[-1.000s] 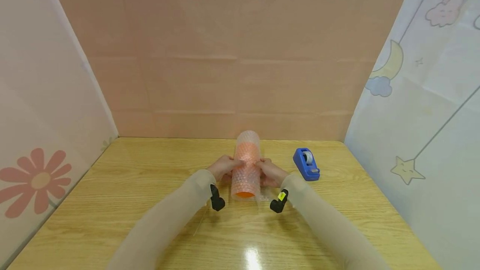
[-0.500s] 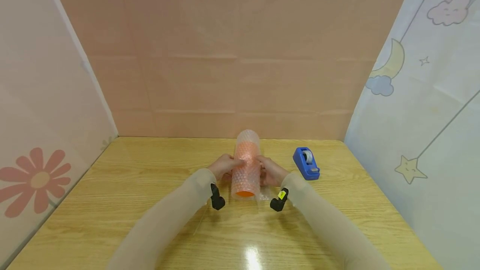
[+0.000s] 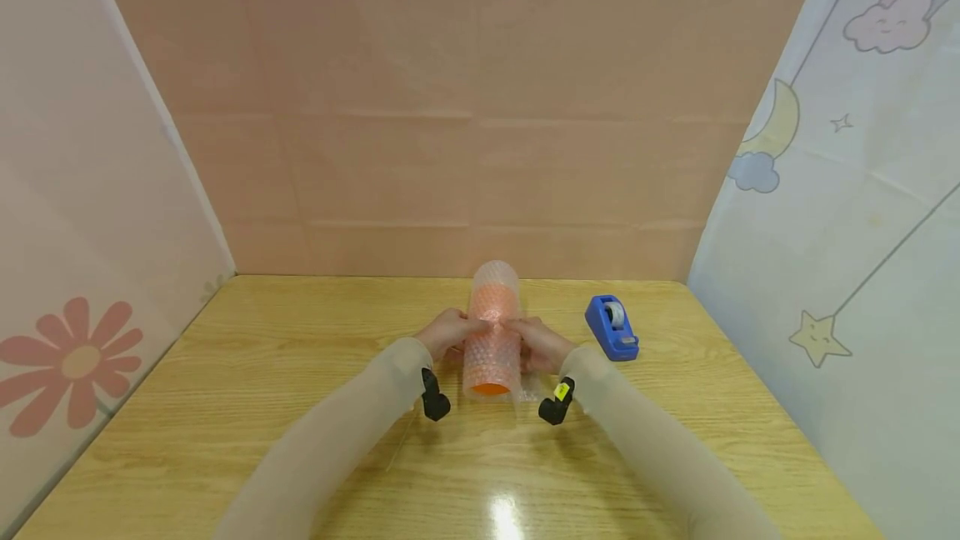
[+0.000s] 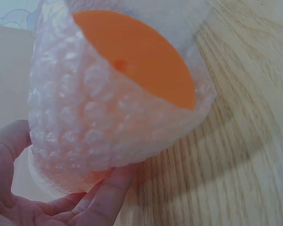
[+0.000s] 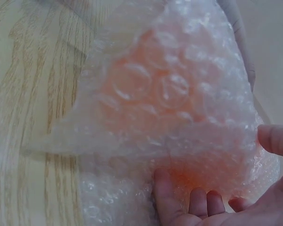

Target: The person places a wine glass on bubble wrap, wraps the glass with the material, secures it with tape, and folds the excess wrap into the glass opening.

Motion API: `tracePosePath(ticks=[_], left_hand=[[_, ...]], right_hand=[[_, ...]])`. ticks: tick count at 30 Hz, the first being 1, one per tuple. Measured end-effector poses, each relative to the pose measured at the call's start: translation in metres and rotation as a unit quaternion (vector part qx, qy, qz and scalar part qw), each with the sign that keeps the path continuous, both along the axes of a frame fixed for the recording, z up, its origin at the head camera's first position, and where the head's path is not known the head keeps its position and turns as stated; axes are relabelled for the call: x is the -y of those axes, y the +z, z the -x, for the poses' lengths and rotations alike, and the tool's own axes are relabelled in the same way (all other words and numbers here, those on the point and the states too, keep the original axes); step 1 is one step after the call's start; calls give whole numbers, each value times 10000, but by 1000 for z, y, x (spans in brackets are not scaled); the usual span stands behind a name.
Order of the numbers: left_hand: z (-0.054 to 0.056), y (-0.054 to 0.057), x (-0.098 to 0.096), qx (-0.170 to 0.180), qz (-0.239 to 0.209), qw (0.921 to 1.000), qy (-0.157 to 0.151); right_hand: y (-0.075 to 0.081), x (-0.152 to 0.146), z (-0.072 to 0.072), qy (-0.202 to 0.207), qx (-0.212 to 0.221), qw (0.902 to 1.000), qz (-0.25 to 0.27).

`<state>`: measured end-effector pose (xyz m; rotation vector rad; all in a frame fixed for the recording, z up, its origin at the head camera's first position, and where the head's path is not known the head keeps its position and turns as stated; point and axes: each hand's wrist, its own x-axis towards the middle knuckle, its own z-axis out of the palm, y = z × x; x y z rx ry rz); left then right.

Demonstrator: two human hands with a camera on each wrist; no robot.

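An orange round-ended object (image 4: 146, 56) lies wrapped in clear bubble wrap (image 3: 493, 302), forming a roll that points away from me on the table. Its flat orange end shows through the wrap's open near end in the left wrist view. My left hand (image 3: 447, 332) holds the roll's left side, thumb on top and fingers low against it. On the other side my right hand (image 3: 545, 343) grips the roll, its thumb laid over the top and its fingers curled at the lower side. A loose flap of wrap (image 5: 113, 193) spreads beside the right fingers.
A blue tape dispenser (image 3: 613, 328) with a roll of tape stands right of the roll on the wooden table (image 3: 300, 340). A brown-pink backdrop (image 3: 375, 173) rises behind the table, with patterned cloth (image 3: 862, 232) on the right side.
The right thumb lifts slightly half a second ago and now lies a little further left on top of the roll. The left hand and the roll stay nearly still.
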<state>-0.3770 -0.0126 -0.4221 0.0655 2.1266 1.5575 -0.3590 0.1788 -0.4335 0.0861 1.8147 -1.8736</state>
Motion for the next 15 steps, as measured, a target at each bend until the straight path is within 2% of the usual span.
tracePosePath(ticks=[15], left_hand=[[-2,3,1,-175,244,9995,-12]], right_hand=[[-5,0,0,-74,44,9999,51]])
